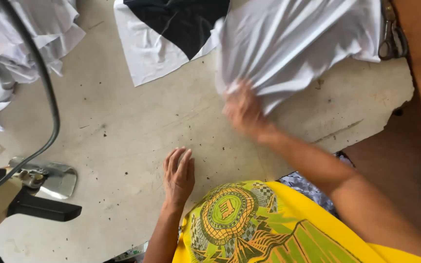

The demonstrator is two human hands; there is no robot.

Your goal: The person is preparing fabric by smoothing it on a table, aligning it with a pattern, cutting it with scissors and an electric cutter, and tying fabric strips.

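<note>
My right hand point(242, 109) fingers are closed on the edge of the white cloth point(293, 44), which spreads from them to the upper right. My left hand point(178, 176) lies open, flat on the table point(123, 131), holding nothing.

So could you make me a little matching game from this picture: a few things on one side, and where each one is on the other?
Things:
1. left hand
2. right hand
3. scissors
4. black and white cloth

Places:
A. at the top right edge of the table
B. gripping the edge of the white fabric
C. lying flat at the top middle
D. resting flat on the bare tabletop

Pairs: 1-D, 2-B, 3-A, 4-C
</note>
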